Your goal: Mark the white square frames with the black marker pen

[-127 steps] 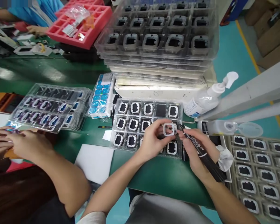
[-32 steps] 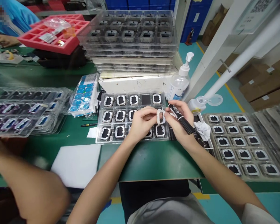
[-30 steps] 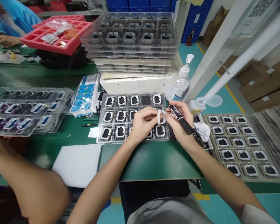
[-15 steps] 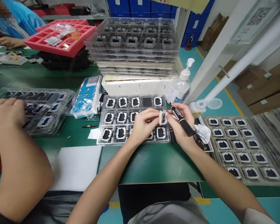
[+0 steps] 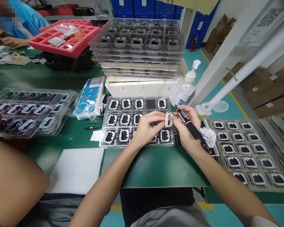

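Observation:
My left hand (image 5: 146,127) pinches a small whitish-grey frame (image 5: 168,120) between thumb and fingers, tilted nearly edge-on. My right hand (image 5: 188,127) grips a black marker pen (image 5: 188,123), slanted across the palm, while its fingertips meet the frame's right side. Whether the pen's tip is bare is hidden. Under both hands lies a clear plastic tray (image 5: 120,145) of similar white-rimmed frames (image 5: 124,136) with dark centres. One pocket in its back row shows a plain dark square (image 5: 150,103). Beside the tray, partly behind my right hand, lies another black marker (image 5: 177,137).
A pump bottle (image 5: 183,90) stands behind my right hand, near crumpled tissue (image 5: 208,136). Stacked trays (image 5: 138,47) rise at the back. More frames fill a tray (image 5: 236,153) at right. A co-worker's arm (image 5: 16,179) reaches in from the left, beside white foam (image 5: 77,170).
The co-worker's arm has drawn back leftward, uncovering more of the left tray. The frame between my hands has turned slightly. My grips stay the same, and the whole view has shifted a little.

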`<state>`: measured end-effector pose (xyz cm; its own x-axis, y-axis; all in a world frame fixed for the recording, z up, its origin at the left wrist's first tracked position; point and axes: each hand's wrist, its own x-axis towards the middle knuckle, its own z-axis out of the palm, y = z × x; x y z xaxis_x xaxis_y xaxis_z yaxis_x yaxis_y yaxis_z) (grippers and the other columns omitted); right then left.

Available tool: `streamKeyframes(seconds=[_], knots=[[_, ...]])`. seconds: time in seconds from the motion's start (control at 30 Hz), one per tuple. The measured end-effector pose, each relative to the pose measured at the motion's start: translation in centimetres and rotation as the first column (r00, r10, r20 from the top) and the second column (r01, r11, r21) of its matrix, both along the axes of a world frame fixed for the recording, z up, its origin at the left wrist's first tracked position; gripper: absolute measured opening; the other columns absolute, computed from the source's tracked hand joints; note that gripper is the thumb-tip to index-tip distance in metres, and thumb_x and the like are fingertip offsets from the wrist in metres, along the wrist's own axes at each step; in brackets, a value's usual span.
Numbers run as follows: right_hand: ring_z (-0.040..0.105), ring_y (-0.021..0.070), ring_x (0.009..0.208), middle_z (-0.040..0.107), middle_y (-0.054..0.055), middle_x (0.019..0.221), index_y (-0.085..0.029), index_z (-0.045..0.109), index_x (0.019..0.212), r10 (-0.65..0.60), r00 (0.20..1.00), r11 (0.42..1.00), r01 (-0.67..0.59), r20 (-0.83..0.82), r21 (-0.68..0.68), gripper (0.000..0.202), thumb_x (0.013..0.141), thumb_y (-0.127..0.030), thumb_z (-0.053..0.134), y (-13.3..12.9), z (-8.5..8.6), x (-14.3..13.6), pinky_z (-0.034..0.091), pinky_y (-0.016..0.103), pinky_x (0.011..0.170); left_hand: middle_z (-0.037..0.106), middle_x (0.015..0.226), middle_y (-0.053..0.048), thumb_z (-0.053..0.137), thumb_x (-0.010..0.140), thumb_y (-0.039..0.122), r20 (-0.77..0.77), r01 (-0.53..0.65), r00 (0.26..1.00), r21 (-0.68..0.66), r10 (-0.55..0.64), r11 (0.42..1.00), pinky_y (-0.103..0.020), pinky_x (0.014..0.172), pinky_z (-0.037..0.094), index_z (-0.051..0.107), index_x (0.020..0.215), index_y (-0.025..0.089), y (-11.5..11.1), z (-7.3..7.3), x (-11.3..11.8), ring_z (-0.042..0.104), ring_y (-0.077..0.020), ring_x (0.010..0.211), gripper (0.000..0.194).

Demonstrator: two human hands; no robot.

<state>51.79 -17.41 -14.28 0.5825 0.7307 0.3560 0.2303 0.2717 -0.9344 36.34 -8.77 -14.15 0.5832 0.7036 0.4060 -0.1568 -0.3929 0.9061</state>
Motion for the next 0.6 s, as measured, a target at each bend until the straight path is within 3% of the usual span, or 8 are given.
streamKeyframes(seconds=[0.2, 0.6], knots=[[0.074, 0.0206, 0.099, 0.075, 0.003, 0.114, -0.030, 0.070, 0.120, -0.001, 1.000, 1.000, 0.001, 0.010, -0.005, 0.036, 0.086, -0.031, 0.081, 0.02, 0.21, -0.12, 0.066, 0.040, 0.090, 0.080, 0.102, -0.010, 0.080, 0.094, 0.034, -0.018, -0.001, 1.000, -0.019, 0.000, 1.000, -0.031, 0.081, 0.059, 0.089, 0.096, 0.022, -0.02, 0.16, -0.04, 0.075, -0.0213, 0.094, 0.015], [0.074, 0.0210, 0.097, 0.076, 0.002, 0.111, -0.030, 0.070, 0.118, -0.018, 0.998, 1.000, 0.018, 0.059, -0.007, 0.034, 0.086, -0.032, 0.082, -0.07, 0.65, -0.33, 0.067, 0.041, 0.089, 0.081, 0.104, -0.009, 0.079, 0.093, 0.025, 0.033, -0.039, 0.999, -0.010, 0.040, 0.999, -0.028, 0.076, 0.057, 0.089, 0.100, 0.024, 0.09, 0.25, -0.10, 0.074, -0.0192, 0.093, 0.013]])
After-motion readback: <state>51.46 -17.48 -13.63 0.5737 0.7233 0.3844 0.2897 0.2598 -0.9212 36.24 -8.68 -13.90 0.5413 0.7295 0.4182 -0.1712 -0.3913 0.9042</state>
